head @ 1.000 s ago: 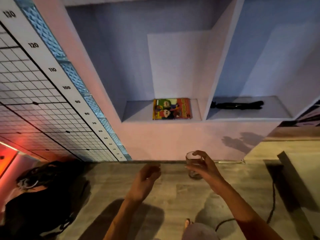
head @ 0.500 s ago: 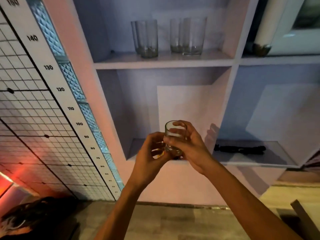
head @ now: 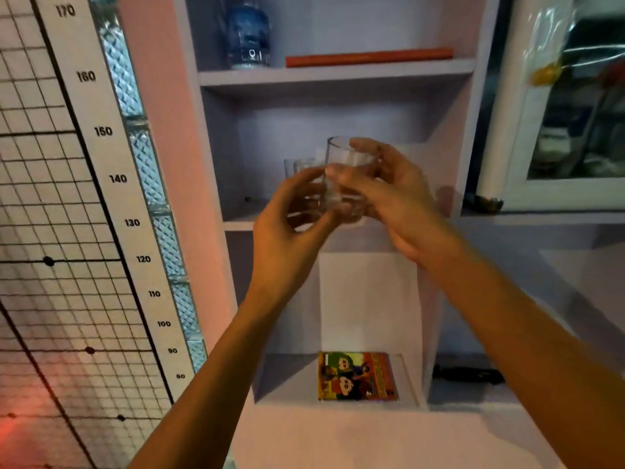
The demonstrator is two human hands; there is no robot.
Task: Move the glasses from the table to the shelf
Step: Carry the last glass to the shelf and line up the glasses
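— Where's the glass (head: 348, 177)?
— Raised before the middle shelf (head: 238, 225), right hand (head: 389, 201) wrapped round it, left hand (head: 291, 218) cupping its base.
— Best approach?
— Keep it upright; set it beside the glasses there (head: 297, 167) — no clinking.

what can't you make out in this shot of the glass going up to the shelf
- Glasses already on the shelf: head view, only rims show; the left hand and the held glass cover the rest, so their count is unclear.
- Base of the held glass: hidden by the fingers of the right hand.
- Blue bottle: top cut off by the upper edge.
- Dark object on the low right shelf: partly behind the right forearm, too dim to identify.
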